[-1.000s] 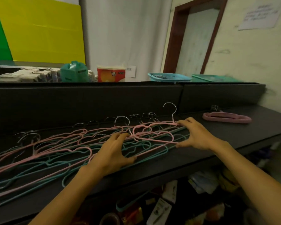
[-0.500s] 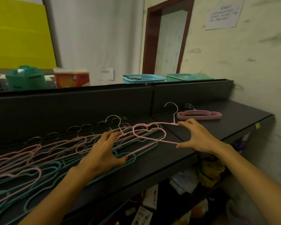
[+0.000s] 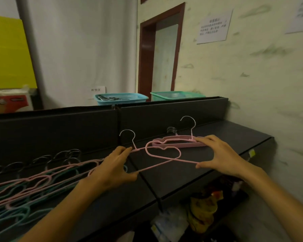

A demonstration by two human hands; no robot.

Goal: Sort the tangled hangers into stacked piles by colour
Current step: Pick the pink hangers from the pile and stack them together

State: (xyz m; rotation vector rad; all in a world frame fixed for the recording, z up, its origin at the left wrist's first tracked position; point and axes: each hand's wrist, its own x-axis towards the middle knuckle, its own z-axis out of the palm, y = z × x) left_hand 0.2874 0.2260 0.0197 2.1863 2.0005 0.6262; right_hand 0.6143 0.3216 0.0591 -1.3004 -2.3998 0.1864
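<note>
A person stood at a dark shelf [image 3: 191, 173] and held pink hangers in both hands. The left hand [image 3: 112, 169] pinched one pink hanger [image 3: 154, 167] near its neck, with the fingers on top and the thumb under the wire. Its silver hook [image 3: 128, 135] stuck up just past the fingertips. The right hand [image 3: 220, 157] held a second pink hanger [image 3: 163, 151], with the thumb under the bottom wire and the fingers curled over the top by its own hook [image 3: 189, 123]. The two hangers crossed each other in the air between the hands, just above the shelf.

Right behind them, at the back of the shelf, lay a neat pile of pink hangers [image 3: 175, 143] (their hooks all bunched together at the back). The right fingers were very close to that pile, but it was hard to tell if they touched it.

Off to the left, a messy heap of pink and teal hangers [image 3: 28, 191] was spread over the shelf. Up on the ledge behind sat a blue basket [image 3: 121, 98] and a green basket [image 3: 175, 95].
</note>
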